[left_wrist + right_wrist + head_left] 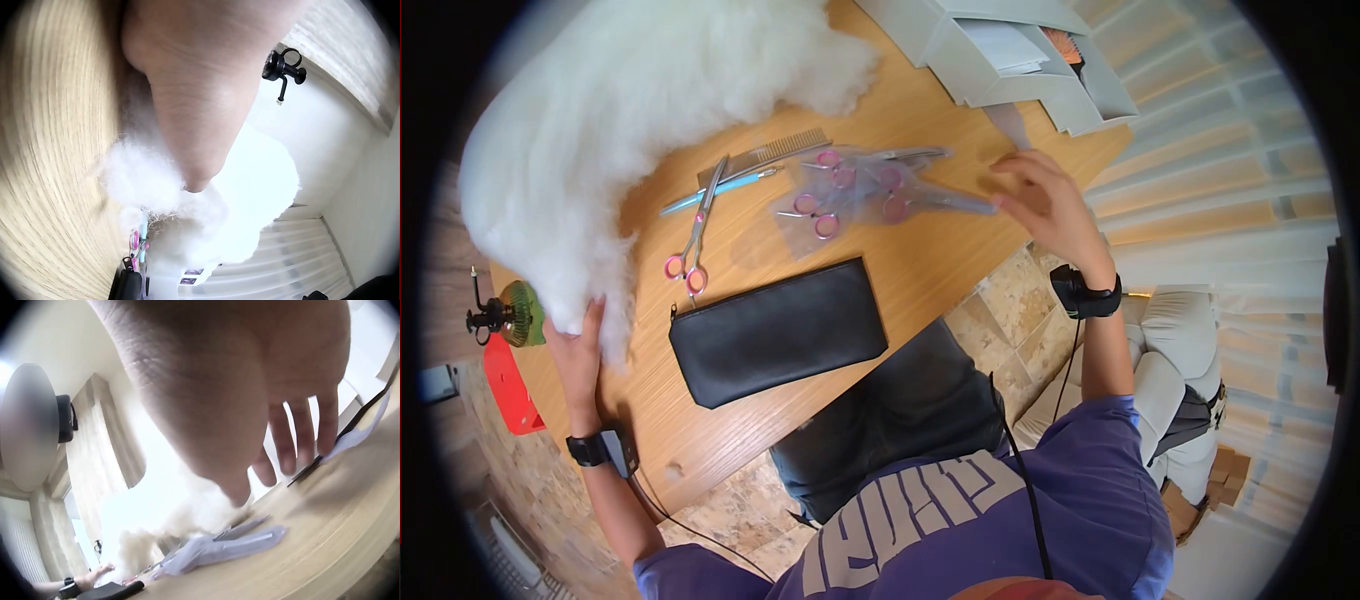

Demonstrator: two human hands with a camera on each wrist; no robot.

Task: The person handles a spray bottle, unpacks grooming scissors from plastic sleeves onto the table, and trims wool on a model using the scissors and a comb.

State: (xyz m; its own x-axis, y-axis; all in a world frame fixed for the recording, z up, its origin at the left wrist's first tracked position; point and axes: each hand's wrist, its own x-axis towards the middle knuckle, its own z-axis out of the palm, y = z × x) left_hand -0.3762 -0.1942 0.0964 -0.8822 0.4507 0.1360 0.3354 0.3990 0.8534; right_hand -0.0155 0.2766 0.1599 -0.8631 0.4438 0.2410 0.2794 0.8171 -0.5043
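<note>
Long white fur (pixel 650 90) covers the table's back left. My left hand (pixel 578 360) touches its lower end, with some fingertips hidden in the fur; the left wrist view shows part of that hand (pixel 200 94) against the fluff (pixel 150 178). My right hand (pixel 1050 210) hovers by the table's right side with fingers apart, holding nothing. Just left of it lie pink-ringed scissors in clear plastic sleeves (pixel 865 190); a sleeve (pixel 219 549) also shows below the right hand (pixel 244 381). Unsleeved pink-ringed scissors (pixel 697 235) cross a blue tool (pixel 720 192) beside a metal comb (pixel 785 150).
A black zipped pouch (pixel 780 332) lies near the front edge. Grey organizer trays (pixel 1040 70) stand at the back right, with a loose clear sleeve (pixel 1007 125) beside them. A black clamp-like fitting (pixel 495 318) is at the left edge, above a red object (pixel 510 385).
</note>
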